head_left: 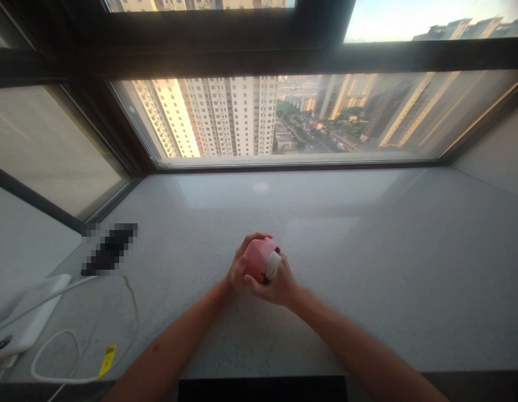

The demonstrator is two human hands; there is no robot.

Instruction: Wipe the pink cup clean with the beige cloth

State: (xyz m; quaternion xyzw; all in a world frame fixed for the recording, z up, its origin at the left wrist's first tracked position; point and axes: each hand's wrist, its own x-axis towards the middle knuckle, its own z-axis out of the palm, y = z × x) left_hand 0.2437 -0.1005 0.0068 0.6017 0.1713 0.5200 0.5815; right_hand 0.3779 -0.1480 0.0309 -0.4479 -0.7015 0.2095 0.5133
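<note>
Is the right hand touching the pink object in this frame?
Touching: the head view shows the right hand closed against the lower side of the pink object.

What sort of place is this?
Probably a room high up in an apartment block: a wide window looks down on tower blocks, and a broad stone sill has a white charging cable lying on it.

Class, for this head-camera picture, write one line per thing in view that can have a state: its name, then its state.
pink object, held between both hands
left hand, curled around the pink object
right hand, gripping the pink object from the other side
white cable, lying in a loose loop
white box, lying flat on the sill
window, shut as far as can be seen
</note>
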